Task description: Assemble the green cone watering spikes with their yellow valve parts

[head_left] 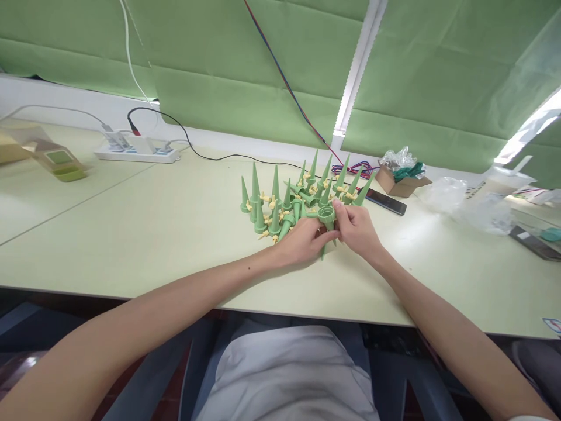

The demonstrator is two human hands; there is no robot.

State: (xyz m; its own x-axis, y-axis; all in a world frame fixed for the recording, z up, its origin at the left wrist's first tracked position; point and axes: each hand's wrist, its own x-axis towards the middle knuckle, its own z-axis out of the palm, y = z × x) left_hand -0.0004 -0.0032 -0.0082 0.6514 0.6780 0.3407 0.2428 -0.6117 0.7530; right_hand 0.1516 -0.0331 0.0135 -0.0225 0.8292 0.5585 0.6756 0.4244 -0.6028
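Note:
Between my two hands is a green plastic plant watering spike (326, 215), its round threaded opening facing up and its pointed end down. My left hand (302, 241) is closed around its lower part. My right hand (356, 227) pinches it at the right side of the rim, thumb up. Just beyond my hands stand several more green spikes (276, 186), mostly tip up, with small yellow valves (265, 196) on their sides. A few spikes (302, 193) lie on their sides among them. Parts of the held spike are hidden by my fingers.
Behind the spikes lie a coil of red and blue wire (355, 169) and a dark phone (382, 202). To the right are a small cardboard box (398, 182), plastic bags (477, 213) and a cup (497, 181). A white power strip (137, 154) sits at the back left of the table (144, 228).

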